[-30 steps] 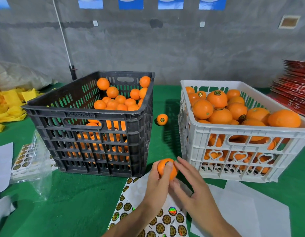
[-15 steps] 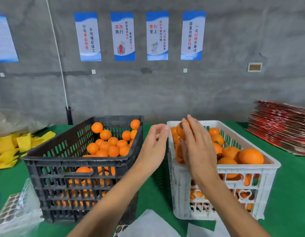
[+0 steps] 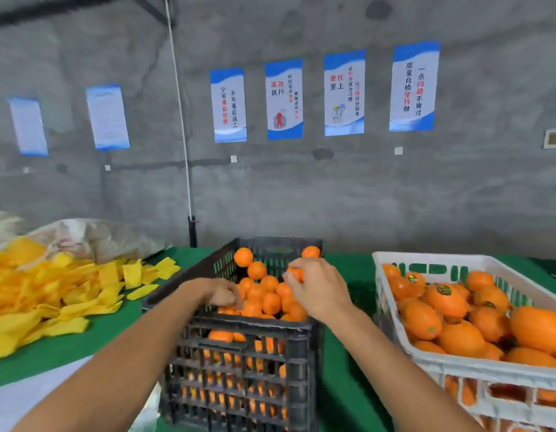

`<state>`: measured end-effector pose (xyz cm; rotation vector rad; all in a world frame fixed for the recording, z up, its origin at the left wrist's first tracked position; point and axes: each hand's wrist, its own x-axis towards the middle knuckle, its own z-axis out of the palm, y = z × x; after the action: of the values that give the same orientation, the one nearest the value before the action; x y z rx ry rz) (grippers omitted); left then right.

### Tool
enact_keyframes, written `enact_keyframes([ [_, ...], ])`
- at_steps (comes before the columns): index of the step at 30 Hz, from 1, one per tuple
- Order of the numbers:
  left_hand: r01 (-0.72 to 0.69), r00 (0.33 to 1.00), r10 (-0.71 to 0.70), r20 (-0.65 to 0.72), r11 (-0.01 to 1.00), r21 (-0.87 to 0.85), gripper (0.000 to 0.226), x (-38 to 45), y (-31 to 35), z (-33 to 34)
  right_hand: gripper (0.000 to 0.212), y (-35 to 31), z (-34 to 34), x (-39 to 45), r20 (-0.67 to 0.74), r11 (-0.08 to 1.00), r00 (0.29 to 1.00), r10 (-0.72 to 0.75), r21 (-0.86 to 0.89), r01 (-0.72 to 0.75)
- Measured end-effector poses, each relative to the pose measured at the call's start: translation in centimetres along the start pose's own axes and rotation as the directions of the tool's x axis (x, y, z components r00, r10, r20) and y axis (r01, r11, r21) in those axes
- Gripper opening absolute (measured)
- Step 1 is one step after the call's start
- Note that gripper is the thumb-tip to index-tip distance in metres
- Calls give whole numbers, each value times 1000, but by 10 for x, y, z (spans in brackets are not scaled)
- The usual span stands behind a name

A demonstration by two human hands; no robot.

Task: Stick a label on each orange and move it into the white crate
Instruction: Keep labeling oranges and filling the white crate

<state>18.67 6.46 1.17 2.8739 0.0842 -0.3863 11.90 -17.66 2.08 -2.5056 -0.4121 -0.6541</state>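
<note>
Both hands reach into the black crate (image 3: 248,328), which holds several unlabelled oranges (image 3: 270,302). My left hand (image 3: 222,294) dips among the oranges at the crate's near left, fingers curled down; what it holds is hidden. My right hand (image 3: 317,283) hovers over the crate's right side and its fingertips pinch a small orange (image 3: 294,273). The white crate (image 3: 457,369) on the right is filled with labelled oranges (image 3: 445,299).
A pile of yellow foam nets (image 3: 46,294) lies on the green table (image 3: 345,385) at the left, with a pale sack (image 3: 92,236) behind it. White paper (image 3: 27,397) covers the near left corner. A grey wall with posters stands behind.
Both hands have moved left from over the white crate into the black crate. The right hand now pinches a small orange. The view has swung left and up.
</note>
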Motion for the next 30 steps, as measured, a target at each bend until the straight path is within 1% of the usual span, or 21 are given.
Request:
enact_keyframes([
  [1, 31, 999, -31, 12, 1000, 2, 14, 7, -14, 2, 35, -8, 8, 9, 89, 997, 996, 23, 68, -30],
  [2, 74, 997, -75, 35, 997, 27, 6, 14, -23, 4, 36, -14, 17, 18, 174, 994, 984, 30, 101, -48],
  [3, 118, 987, -125, 99, 990, 81, 8, 20, -30, 6, 36, -18, 26, 25, 240, 996, 970, 26, 81, -47],
  [4, 137, 962, -167, 215, 980, 148, 21, 26, -34, 6, 34, -19, 34, 30, 284, 999, 959, 25, 13, -30],
  [5, 135, 917, -196, 348, 972, 192, 35, 31, -33, 3, 30, -20, 42, 33, 309, 997, 951, 29, -79, -5],
  [6, 140, 878, -214, 428, 970, 196, 47, 35, -29, -2, 26, -19, 49, 34, 319, 986, 947, 29, -163, 25],
  [7, 156, 878, -217, 427, 972, 173, 55, 41, -24, -10, 23, -19, 54, 36, 318, 975, 948, 22, -218, 50],
  [9, 123, 945, -152, 291, 986, 117, 65, 54, -12, -26, 23, -16, 60, 38, 310, 962, 951, 6, -260, 79],
  [11, 46, 981, -72, 180, 988, 145, 75, 75, -1, -36, 21, -14, 60, 38, 284, 962, 959, -7, -261, 84],
  [13, -26, 993, 3, 116, 979, 203, 87, 94, 10, -30, 18, -13, 59, 37, 274, 965, 962, 1, -252, 70],
  [14, -59, 994, 33, 101, 964, 261, 89, 104, 13, -24, 17, -14, 59, 36, 274, 967, 962, 2, -246, 69],
  [16, -113, 989, 71, 131, 928, 354, 92, 123, 14, -4, 16, -15, 59, 34, 284, 969, 959, 1, -238, 70],
  [18, -146, 975, 69, 211, 916, 374, 101, 137, 10, 14, 18, -15, 57, 35, 284, 969, 959, -7, -236, 77],
  [20, -167, 966, 75, 249, 914, 370, 105, 141, 6, 22, 20, -15, 56, 37, 286, 975, 958, -8, -209, 70],
  [21, -177, 965, 87, 249, 912, 370, 103, 138, 7, 23, 20, -15, 57, 37, 284, 980, 959, -4, -190, 60],
  [24, -236, 966, 170, 195, 887, 396, 78, 131, 13, 31, 21, -15, 57, 35, 289, 985, 957, 2, -167, 48],
  [25, -265, 960, 200, 196, 876, 404, 73, 130, 18, 35, 21, -16, 56, 35, 289, 984, 957, 3, -169, 48],
  [27, -267, 949, 176, 263, 892, 366, 68, 123, 28, 40, 20, -17, 52, 33, 293, 984, 956, 10, -174, 43],
  [28, -273, 939, 171, 299, 898, 345, 56, 119, 32, 37, 19, -18, 53, 34, 299, 984, 954, 10, -173, 44],
  [29, -283, 935, 180, 306, 900, 333, 38, 113, 36, 31, 19, -19, 52, 34, 308, 984, 951, 16, -175, 40],
  [30, -287, 945, 215, 246, 906, 312, 20, 108, 41, 19, 20, -18, 52, 34, 314, 983, 949, 24, -181, 35],
])
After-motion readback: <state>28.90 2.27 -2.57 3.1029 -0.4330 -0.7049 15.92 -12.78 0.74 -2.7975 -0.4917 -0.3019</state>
